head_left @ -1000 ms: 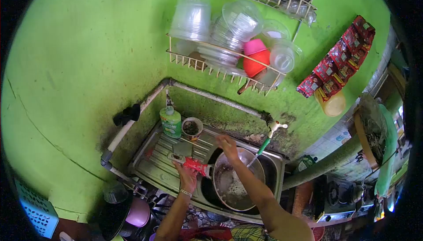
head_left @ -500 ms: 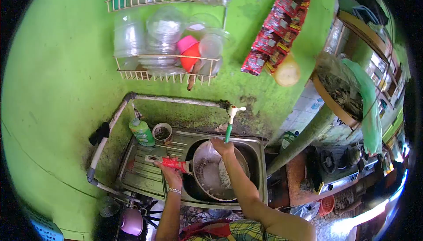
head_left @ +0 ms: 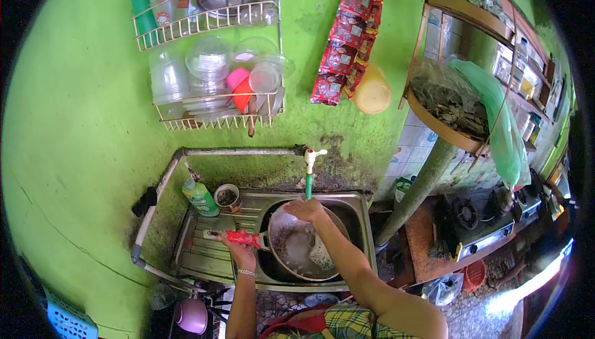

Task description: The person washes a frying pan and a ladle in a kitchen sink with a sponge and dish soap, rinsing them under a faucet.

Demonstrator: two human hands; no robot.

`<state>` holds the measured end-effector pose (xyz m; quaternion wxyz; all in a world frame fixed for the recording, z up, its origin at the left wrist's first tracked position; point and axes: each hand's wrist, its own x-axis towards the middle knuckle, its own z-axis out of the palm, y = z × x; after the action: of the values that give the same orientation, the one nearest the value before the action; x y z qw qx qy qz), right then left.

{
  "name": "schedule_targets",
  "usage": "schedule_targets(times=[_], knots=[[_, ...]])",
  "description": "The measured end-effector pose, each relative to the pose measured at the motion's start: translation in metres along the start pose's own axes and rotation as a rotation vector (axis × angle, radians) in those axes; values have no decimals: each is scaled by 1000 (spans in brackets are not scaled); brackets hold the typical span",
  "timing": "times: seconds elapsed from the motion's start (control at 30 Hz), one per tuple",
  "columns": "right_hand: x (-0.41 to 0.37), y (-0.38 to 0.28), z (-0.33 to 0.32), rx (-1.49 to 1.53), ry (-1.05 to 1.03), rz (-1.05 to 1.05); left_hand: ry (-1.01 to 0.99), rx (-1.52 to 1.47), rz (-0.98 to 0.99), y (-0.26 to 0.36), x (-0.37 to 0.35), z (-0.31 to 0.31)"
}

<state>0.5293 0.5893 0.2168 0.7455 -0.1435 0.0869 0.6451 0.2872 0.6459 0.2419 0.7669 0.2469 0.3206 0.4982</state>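
Observation:
A large pan [head_left: 291, 249] with cloudy water and some foam rests in the sink basin [head_left: 355, 220]. My left hand [head_left: 242, 253] is wrapped round the pan's red handle [head_left: 243, 238], over the ribbed drainboard. Just below the tap's green hose [head_left: 308, 187], my right hand [head_left: 304, 209] is over the pan's upper rim, its fingers spread and holding nothing. The white tap [head_left: 312, 156] stands above the basin on the wall pipe.
A green-labelled bottle [head_left: 200, 199] and a small tub [head_left: 227, 197] stand behind the drainboard. Wire racks [head_left: 217, 112] with plastic containers hang above. At the right are a round shelf [head_left: 446, 129], a slanting post [head_left: 421, 184] and a stove [head_left: 477, 221].
The view has shifted, so the racks and wall items appear further left. My left hand stays on the handle and my right hand stays near the hose. Foam in the pan looks slightly different.

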Motion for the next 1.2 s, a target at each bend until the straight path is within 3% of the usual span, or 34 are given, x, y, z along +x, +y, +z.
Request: schedule_targets(times=[0.03,0.07,0.13,0.17,0.23,0.27,0.33,0.37,0.43,0.47,0.53,0.57,0.63,0.67,0.87,1.2], knots=[[-1,2,4,43,166,-134,-4,5,2,0,-2,0],[-3,4,8,47,156,-135,-19,-25,3,1,-2,3],[-11,5,14,-357,-295,320,-45,-51,4,3,5,6],[-14,6,17,-351,-294,314,-54,-60,6,0,9,4],[-14,12,22,-471,94,64,-60,-60,2,-4,10,0],[-19,13,21,-462,91,62,-65,-59,-8,-2,11,0],[-27,10,24,-550,-389,371,-83,-55,-13,4,15,9],[-22,7,17,-543,-387,363,-67,-40,-17,5,12,11],[-18,4,8,-567,-66,175,-50,-17,-33,2,10,9],[-22,5,11,-563,-70,168,-72,-9,-35,1,18,6],[-36,4,15,-535,-375,363,-96,-3,-42,0,31,8],[-36,3,7,-529,-367,359,-128,-10,-25,-2,36,8],[-28,-3,-3,-437,-48,62,-167,-12,-9,-2,42,7],[-28,-5,-6,-393,-213,190,-151,-1,-38,-1,46,12],[-36,-6,-10,-432,-449,144,-174,-4,-96,-2,58,25],[-58,-13,-8,-400,-385,224,-213,-27,-114,-8,79,34]])
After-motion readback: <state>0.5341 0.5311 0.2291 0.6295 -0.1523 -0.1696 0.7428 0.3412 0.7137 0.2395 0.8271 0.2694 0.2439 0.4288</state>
